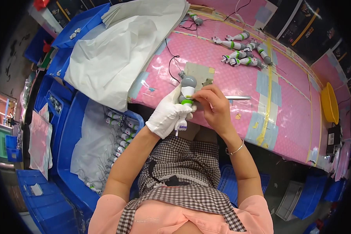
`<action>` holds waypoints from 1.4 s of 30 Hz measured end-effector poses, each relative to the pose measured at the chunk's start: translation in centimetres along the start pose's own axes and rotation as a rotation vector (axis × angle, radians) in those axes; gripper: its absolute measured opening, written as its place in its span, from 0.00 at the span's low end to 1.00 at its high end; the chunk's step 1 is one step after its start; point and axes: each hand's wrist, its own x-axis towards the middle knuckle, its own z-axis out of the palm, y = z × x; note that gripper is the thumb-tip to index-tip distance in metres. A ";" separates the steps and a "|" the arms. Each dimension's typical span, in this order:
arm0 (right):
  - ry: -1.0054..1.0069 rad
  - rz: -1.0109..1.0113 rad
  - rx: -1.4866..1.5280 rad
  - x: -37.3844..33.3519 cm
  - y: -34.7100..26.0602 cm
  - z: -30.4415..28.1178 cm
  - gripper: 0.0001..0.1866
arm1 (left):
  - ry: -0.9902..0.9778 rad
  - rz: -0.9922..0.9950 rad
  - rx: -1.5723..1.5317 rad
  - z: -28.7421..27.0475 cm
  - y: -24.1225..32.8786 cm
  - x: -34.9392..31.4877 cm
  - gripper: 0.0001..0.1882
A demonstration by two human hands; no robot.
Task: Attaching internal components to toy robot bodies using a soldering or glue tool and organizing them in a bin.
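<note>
A toy arm (188,81), white with green bands, a grey ball shoulder and a small fist, lies along my gloved left hand (164,116). That hand's fingers wrap round its forearm, with the fist pointing back toward me. My bare right hand (217,107) pinches at the upper part of the toy arm, by the white piece under the shoulder. Whatever sits between those fingertips is too small to name. From the grey shoulder end a thin black wire (171,64) runs up the table. A flat metal strip (238,97) lies right of my right hand.
Several similar toy arms (245,61) lie at the back right of the pink-covered table (296,113). White sheeting (109,50) drapes the left side. A blue bin (68,136) at my left holds more toy arms. A yellow basin (329,103) stands far right.
</note>
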 end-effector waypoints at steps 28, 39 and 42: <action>0.134 -0.030 -0.119 -0.7 0.2 0.8 0.13 | 0.039 -0.023 -0.001 0.2 -0.1 0.1 0.25; 0.135 -0.023 -0.160 -1.1 0.6 0.4 0.14 | 0.055 -0.002 0.010 0.6 0.0 0.0 0.23; 0.251 0.065 -0.130 -0.8 0.9 -1.1 0.11 | 0.047 -0.008 -0.006 0.1 0.1 -0.2 0.18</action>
